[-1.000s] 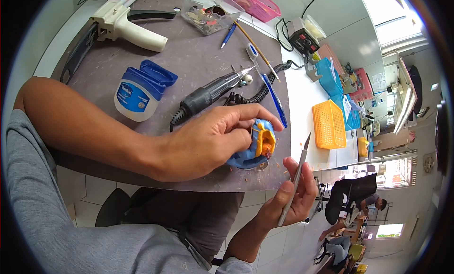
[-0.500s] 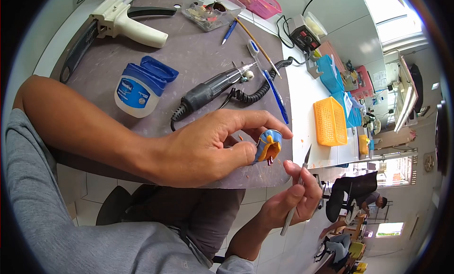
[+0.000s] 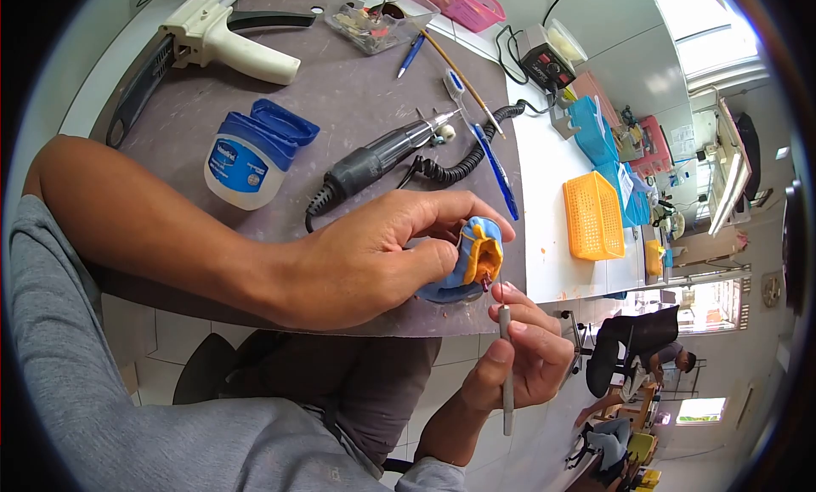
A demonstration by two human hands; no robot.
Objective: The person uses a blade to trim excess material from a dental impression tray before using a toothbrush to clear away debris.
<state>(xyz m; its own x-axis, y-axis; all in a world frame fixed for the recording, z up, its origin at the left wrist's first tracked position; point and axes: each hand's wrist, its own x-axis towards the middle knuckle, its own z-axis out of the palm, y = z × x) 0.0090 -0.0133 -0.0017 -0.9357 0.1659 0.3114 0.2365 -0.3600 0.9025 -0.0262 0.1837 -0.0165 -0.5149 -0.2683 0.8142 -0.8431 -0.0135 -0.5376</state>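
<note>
My left hand (image 3: 365, 267) closes its thumb and fingers around a blue and yellow dental impression (image 3: 483, 252) with an orange hollow and a small dark red bit at its lower edge. The hollow faces the right side of the view. Just below, my right hand (image 3: 531, 347) pinches the grey handle of a craft knife (image 3: 507, 373) like a pen. Its thin blade points up, right beside the impression's lower right edge. Part of the impression is hidden behind my left thumb.
On the dark mat (image 3: 340, 76) lie a corded handpiece (image 3: 374, 165), a toothbrush (image 3: 489, 156), a pen (image 3: 411, 57) and a dispensing gun (image 3: 221, 42). A petroleum jelly jar (image 3: 246, 165) stands by my left forearm. A yellow basket (image 3: 593, 216) is farther right; a person (image 3: 667, 360) sits beyond.
My right hand has moved left and up, bringing the knife from angled to nearly vertical beside the impression. My left hand has tilted the impression, showing more of its hollow and blue body.
</note>
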